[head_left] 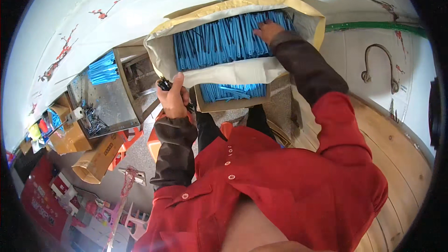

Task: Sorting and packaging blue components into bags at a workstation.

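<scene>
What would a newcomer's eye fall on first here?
Probably the dense row of blue strips in the pale-lined container at top centre, with the right hand at its right end. Next, the left hand gripping a dark bundle, left of centre. A red shirt fills the lower middle.

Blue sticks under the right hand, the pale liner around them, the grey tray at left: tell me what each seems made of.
Blue sticks: probably plastic, slightly glossy, judging by their even colour and light streaks.
Pale liner: thin, matte and flexible, given its creases and folded edge; paper or woven plastic, I can't tell.
Grey tray: likely metal, from its dull sheen.
</scene>
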A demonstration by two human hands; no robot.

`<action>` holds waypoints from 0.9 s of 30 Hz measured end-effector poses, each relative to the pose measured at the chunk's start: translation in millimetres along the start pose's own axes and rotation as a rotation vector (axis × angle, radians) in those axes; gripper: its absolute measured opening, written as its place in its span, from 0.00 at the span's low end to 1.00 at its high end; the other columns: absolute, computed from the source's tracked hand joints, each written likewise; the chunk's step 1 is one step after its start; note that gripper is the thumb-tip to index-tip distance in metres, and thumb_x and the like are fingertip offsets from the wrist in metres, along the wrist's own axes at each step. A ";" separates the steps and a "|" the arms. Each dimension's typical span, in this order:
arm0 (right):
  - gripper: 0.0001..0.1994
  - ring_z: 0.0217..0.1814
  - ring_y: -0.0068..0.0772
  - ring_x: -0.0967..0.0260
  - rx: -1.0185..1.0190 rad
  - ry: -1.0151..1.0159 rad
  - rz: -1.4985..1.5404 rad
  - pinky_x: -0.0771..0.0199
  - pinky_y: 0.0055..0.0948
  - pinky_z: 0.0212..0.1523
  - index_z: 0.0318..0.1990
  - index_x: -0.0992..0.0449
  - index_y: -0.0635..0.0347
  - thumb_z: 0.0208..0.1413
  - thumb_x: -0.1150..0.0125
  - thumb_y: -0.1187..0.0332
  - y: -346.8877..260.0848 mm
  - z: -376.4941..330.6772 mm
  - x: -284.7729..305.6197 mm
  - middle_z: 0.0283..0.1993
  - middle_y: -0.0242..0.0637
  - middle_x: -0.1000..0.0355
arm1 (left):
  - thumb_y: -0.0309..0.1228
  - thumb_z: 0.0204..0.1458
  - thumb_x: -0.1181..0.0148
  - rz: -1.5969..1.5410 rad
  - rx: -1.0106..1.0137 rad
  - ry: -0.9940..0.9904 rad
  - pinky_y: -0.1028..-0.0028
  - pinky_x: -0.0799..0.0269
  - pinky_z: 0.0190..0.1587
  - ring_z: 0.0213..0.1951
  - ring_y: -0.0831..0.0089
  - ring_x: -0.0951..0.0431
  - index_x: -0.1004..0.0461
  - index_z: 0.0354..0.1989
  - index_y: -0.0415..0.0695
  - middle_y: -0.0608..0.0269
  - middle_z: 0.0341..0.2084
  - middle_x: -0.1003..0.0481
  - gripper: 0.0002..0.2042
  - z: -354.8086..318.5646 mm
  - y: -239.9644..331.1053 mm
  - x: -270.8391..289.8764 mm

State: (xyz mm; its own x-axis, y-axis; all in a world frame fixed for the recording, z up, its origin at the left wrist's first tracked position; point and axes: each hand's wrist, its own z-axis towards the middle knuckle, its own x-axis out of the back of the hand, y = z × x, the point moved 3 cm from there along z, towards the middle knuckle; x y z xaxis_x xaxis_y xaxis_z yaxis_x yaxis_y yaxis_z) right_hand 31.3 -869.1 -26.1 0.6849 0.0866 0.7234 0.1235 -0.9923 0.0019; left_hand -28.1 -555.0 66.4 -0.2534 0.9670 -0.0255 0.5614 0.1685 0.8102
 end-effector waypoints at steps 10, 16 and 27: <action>0.24 0.25 0.46 0.36 -0.659 0.864 0.517 0.37 0.40 0.31 0.26 0.30 0.64 0.43 0.44 0.46 93.1 -165.5 11.4 0.20 0.45 0.33 | 0.42 0.44 0.41 0.071 0.210 -0.052 0.80 0.54 0.08 0.07 0.79 0.42 0.35 0.19 0.42 0.64 0.10 0.36 0.16 -19.2 -18.3 2.4; 0.29 0.14 0.26 0.41 -0.724 0.397 1.216 0.44 0.27 0.13 0.27 0.29 0.66 0.36 0.39 0.42 104.8 -153.9 -23.9 0.17 0.37 0.37 | 0.40 0.46 0.45 -0.052 0.373 -0.125 0.78 0.54 0.08 0.06 0.77 0.43 0.35 0.17 0.44 0.64 0.09 0.36 0.15 -11.2 -23.6 -11.8; 0.13 0.08 0.19 0.49 -0.483 0.629 1.878 0.57 0.19 0.08 0.21 0.34 0.55 0.48 0.44 0.57 110.8 -141.4 -21.9 0.12 0.26 0.43 | 0.35 0.47 0.47 -0.179 0.207 -0.171 0.79 0.54 0.09 0.07 0.79 0.45 0.39 0.17 0.46 0.69 0.07 0.41 0.12 -12.3 9.0 -19.4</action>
State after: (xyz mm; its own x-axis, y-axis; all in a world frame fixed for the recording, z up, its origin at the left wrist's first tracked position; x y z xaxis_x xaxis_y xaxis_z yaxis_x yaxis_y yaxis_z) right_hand -71.5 -993.4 55.9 -0.5894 -0.7951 0.1431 -0.5305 0.2473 -0.8108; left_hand -27.8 -574.5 81.3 -0.2361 0.9337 -0.2694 0.6728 0.3571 0.6480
